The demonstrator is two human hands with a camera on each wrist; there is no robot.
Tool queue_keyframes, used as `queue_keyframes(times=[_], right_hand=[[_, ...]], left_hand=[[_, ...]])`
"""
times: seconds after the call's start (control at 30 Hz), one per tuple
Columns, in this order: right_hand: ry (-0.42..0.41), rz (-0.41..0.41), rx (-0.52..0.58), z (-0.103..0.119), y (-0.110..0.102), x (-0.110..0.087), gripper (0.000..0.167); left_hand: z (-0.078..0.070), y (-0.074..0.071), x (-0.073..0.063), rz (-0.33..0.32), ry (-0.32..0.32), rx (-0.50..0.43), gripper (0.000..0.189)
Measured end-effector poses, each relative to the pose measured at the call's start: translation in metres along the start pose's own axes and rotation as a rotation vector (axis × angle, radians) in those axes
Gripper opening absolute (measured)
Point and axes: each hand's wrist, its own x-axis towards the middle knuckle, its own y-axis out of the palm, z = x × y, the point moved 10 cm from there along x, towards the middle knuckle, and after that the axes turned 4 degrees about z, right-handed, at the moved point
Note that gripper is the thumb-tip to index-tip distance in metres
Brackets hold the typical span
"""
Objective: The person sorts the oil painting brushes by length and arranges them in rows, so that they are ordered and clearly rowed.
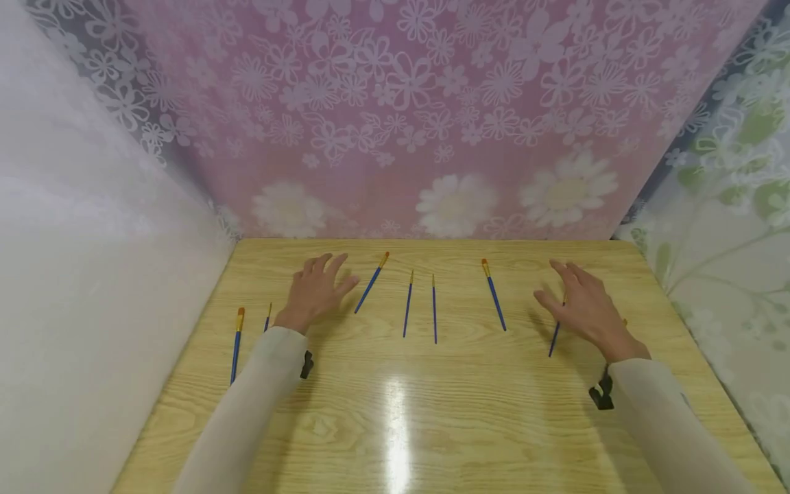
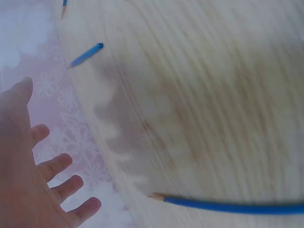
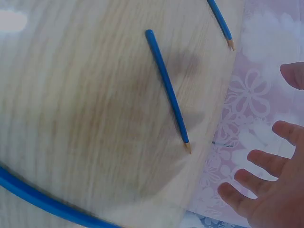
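Four spaced brushes (image 1: 372, 283) lie between both hands (image 1: 313, 291) (image 1: 589, 305), inside the table edges (image 1: 426, 243).

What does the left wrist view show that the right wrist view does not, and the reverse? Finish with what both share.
Only the left wrist view shows the left hand, fingers apart and holding nothing.

Only the right wrist view shows the right hand, also holding nothing, and a bright glare patch near the top left corner.

Both show the wooden tabletop, blue-handled brushes and a pink flowered backdrop; whether any one brush appears in both, I cannot tell.
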Motion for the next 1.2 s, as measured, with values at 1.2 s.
queue_keyframes(times=[1.2], right_hand=[[0.096, 0.036, 0.070, -0.037, 0.038, -0.019, 0.051]], left_hand=[[-0.052, 0.023, 0.031, 0.094, 0.021, -0.123, 0.059]])
